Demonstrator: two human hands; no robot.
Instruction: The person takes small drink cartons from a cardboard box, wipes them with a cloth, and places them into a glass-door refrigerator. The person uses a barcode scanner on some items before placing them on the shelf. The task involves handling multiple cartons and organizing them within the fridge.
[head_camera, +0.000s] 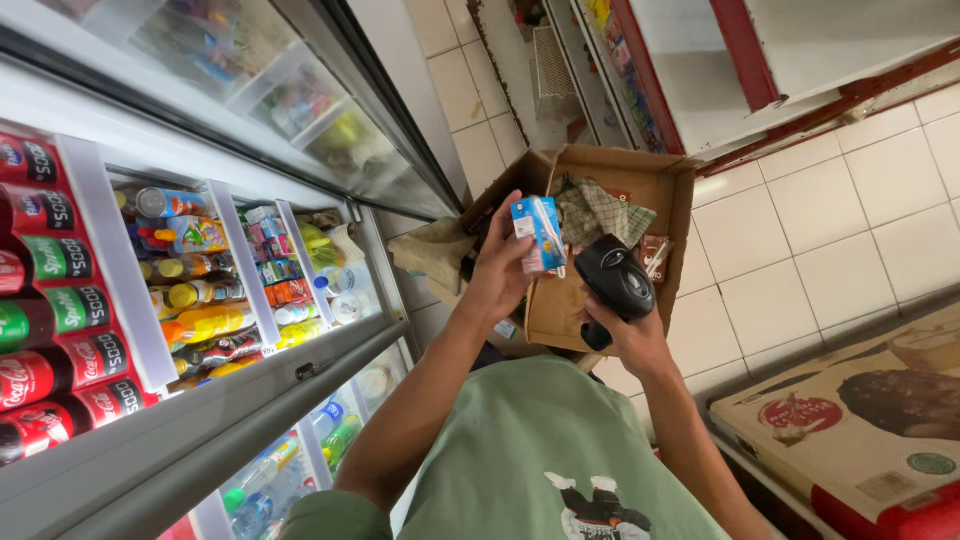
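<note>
The left hand (497, 268) is raised in front of the chest with its grip closed around a small blue and white drink carton (538, 233), thumb on one side and fingers wrapped behind, so the carton stands roughly upright above the fingers. Just to the right of it, the right hand (630, 335) has its grip clamped on the handle of a black barcode scanner (614, 280), whose rounded head sits close beside the carton without touching it. Both are held over an open cardboard box (620, 180) on the white tiled floor (800, 250); a checked cloth (597, 212) lies in the box with some small packets beside it. To the left stands a glass-fronted fridge (250, 400), its shelves packed with red and green soda bottles (45, 330) and yellow and orange juice bottles (205, 320). At the lower right is a flat carton (860, 430) with pictures printed on its lid. The person's green shirt (540, 450) fills the bottom of the view
</note>
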